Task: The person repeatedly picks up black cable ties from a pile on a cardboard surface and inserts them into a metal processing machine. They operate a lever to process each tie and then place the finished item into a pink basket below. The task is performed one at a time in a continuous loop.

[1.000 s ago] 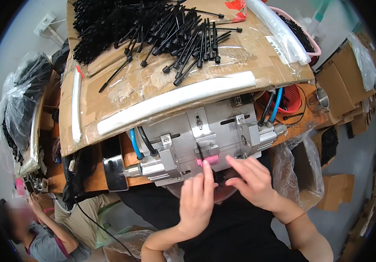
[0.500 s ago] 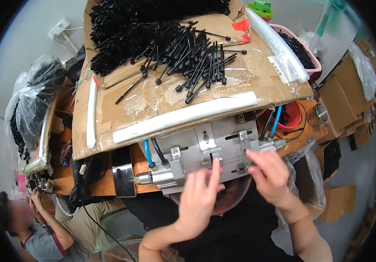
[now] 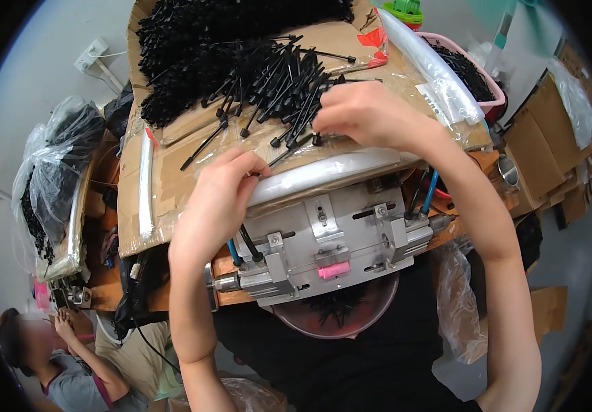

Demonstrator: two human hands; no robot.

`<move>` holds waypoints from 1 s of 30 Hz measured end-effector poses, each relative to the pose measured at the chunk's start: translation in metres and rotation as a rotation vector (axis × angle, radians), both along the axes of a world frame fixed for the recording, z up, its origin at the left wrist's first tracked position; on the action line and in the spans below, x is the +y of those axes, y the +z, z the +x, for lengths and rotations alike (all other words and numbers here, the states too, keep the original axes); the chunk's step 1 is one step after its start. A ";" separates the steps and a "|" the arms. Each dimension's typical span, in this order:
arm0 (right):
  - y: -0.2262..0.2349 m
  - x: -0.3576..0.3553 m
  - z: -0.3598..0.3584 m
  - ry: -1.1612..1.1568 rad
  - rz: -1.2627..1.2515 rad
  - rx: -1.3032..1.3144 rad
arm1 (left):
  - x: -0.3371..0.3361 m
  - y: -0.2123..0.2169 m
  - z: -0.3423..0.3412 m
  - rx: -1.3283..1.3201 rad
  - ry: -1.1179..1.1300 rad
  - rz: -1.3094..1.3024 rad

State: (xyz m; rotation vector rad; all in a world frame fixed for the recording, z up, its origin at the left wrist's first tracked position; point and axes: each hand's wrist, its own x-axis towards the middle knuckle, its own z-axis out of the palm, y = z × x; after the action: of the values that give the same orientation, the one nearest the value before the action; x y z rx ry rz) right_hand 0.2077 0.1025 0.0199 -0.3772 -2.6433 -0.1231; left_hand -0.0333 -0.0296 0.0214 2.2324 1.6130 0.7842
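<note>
- Where the cardboard tray point(image 3: 172, 185) slopes away beyond the metal fixture point(image 3: 330, 240), a loose pile of black plastic pins point(image 3: 268, 75) lies, most with their long axes running near-left to far-right.
- The right hand point(image 3: 371, 113) is the nearer one: its fingers are pinched narrow on a few pins at the pile's near right edge.
- The left hand point(image 3: 220, 199), fingers curled at the tray's white front rim point(image 3: 330, 172), seems empty; the pile lies farther off, up the slope.
</note>
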 end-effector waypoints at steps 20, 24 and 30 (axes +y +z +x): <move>0.051 -0.054 0.010 0.091 -1.154 0.814 | -0.156 -0.118 0.120 0.102 0.139 0.071; 0.032 -0.074 0.048 0.069 -0.892 0.910 | -0.148 -0.117 0.123 0.181 0.130 0.051; -0.019 -0.140 0.056 -0.061 -0.593 0.825 | -0.148 -0.116 0.117 0.192 0.108 0.033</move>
State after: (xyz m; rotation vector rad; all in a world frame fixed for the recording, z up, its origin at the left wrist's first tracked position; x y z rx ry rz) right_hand 0.2640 -0.0375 0.0005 -0.5505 -1.7975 0.6683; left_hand 0.0835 -0.1778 -0.0951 2.3219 1.8338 0.6435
